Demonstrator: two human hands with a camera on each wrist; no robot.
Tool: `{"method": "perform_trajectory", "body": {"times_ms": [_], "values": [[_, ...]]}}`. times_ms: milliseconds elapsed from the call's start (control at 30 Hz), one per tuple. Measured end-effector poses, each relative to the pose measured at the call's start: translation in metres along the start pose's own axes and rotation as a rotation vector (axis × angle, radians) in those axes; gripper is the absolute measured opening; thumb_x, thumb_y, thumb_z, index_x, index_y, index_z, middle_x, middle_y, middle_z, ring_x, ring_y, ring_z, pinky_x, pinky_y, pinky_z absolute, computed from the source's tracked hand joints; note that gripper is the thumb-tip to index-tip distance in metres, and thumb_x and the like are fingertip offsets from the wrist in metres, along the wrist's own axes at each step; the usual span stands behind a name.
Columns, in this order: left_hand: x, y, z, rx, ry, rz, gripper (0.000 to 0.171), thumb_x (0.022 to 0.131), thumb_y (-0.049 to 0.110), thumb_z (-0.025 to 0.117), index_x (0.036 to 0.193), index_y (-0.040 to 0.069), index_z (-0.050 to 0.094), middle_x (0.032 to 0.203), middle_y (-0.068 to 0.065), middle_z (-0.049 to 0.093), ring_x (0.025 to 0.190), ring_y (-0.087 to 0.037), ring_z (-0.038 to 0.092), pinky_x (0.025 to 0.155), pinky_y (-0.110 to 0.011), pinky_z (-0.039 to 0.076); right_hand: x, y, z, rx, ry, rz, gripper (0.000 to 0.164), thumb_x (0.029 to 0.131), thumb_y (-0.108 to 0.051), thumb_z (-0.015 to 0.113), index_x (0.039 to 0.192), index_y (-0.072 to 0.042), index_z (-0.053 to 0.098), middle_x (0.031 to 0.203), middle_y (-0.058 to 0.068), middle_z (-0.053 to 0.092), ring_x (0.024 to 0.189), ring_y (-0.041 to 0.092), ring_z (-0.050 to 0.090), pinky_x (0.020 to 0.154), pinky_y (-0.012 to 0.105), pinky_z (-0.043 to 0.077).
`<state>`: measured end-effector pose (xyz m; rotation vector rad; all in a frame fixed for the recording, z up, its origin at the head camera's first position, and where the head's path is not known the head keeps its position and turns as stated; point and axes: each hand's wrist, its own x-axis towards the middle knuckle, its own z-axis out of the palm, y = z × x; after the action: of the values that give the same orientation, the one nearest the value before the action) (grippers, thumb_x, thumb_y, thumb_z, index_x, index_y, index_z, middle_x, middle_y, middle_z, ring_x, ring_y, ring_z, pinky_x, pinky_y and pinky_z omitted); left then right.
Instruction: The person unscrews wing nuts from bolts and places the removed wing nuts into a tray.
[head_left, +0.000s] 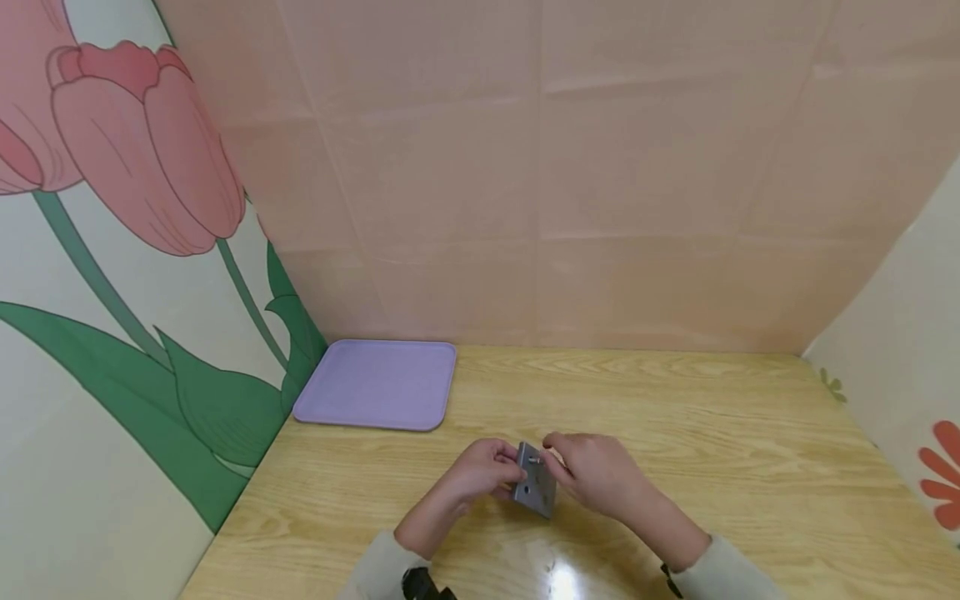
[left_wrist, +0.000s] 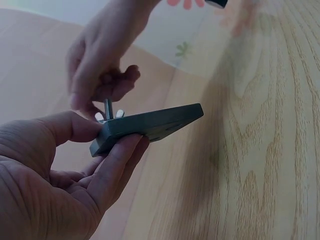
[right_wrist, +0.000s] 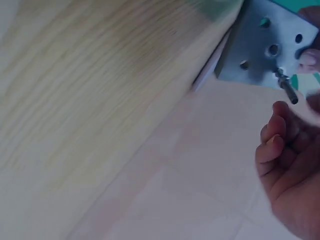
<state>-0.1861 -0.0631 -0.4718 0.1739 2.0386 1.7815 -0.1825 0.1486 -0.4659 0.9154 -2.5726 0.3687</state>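
Observation:
A square grey metal plate (head_left: pixel 535 485) with several round holes is held up over the table, tilted on edge. My left hand (head_left: pixel 487 471) pinches it near one corner, thumb (left_wrist: pixel 75 127) on one face and fingers (left_wrist: pixel 117 162) on the other. From the plate's face a threaded bolt (right_wrist: pixel 287 89) sticks out, with a wing nut (left_wrist: pixel 111 116) low on it against the plate. My right hand (head_left: pixel 600 471) is beside the bolt, fingers loosely bent. One fingertip comes right up to the wing nut, whose two wings both show in the left wrist view.
A purple tray (head_left: pixel 378 385) lies at the back left of the wooden table (head_left: pixel 675 417). A pinkish sheet (head_left: pixel 540 183) covers the wall behind, and walls printed with flowers stand at both sides.

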Motion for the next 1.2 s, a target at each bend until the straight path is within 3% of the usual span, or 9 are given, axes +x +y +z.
{"method": "perform_trajectory", "body": {"times_ms": [167,300,500,767,933,1200], "values": [[-0.001,0.000,0.000,0.006,0.007,-0.004,0.021,0.083,-0.002,0.069,0.104,-0.007,0.065,0.085,-0.008,0.069,0.078,-0.018,0.069,0.068,-0.037,0.063,0.005,-0.006,-0.006,0.341,-0.200,0.399,0.045,0.109,-0.040,0.042,0.097,-0.011,0.074,0.070,-0.001,0.067,0.066,0.015,0.063,0.062,0.034,0.053],[-0.001,0.000,0.000,0.008,0.006,0.000,0.021,0.083,-0.002,0.069,0.104,-0.007,0.065,0.085,-0.008,0.070,0.078,-0.018,0.069,0.068,-0.036,0.063,0.006,-0.008,-0.009,0.571,-0.330,0.580,0.059,0.107,-0.052,0.038,0.095,-0.006,0.074,0.062,0.007,0.064,0.052,0.018,0.056,0.052,0.033,0.048],[0.000,-0.002,0.001,0.006,-0.002,0.004,0.021,0.084,-0.002,0.068,0.105,-0.007,0.065,0.087,-0.009,0.071,0.080,-0.020,0.070,0.069,-0.038,0.063,0.006,-0.008,-0.005,0.718,-0.374,0.633,0.064,0.104,-0.057,0.039,0.076,-0.007,0.069,0.051,0.002,0.054,0.041,0.011,0.042,0.041,0.023,0.035],[-0.001,-0.002,0.001,0.011,-0.002,0.004,0.021,0.084,-0.001,0.069,0.105,-0.007,0.065,0.086,-0.009,0.070,0.080,-0.020,0.070,0.067,-0.037,0.063,0.008,-0.010,-0.001,0.742,-0.406,0.706,0.062,0.104,-0.057,0.040,0.076,-0.008,0.068,0.048,-0.003,0.046,0.040,0.010,0.035,0.041,0.021,0.025],[0.000,-0.002,0.000,0.001,-0.005,0.005,0.021,0.084,-0.002,0.068,0.104,-0.007,0.065,0.085,-0.009,0.070,0.080,-0.020,0.070,0.067,-0.036,0.062,0.009,-0.011,0.000,0.794,-0.409,0.737,0.058,0.106,-0.049,0.041,0.077,-0.006,0.066,0.050,-0.003,0.044,0.041,0.010,0.034,0.040,0.021,0.025],[0.000,-0.002,0.000,-0.009,0.003,0.005,0.021,0.084,-0.003,0.068,0.104,-0.007,0.065,0.086,-0.008,0.070,0.080,-0.019,0.070,0.066,-0.035,0.062,0.010,-0.013,0.002,0.831,-0.421,0.780,0.058,0.103,-0.055,0.044,0.076,-0.006,0.061,0.054,-0.004,0.041,0.044,0.010,0.034,0.043,0.022,0.026]]}}
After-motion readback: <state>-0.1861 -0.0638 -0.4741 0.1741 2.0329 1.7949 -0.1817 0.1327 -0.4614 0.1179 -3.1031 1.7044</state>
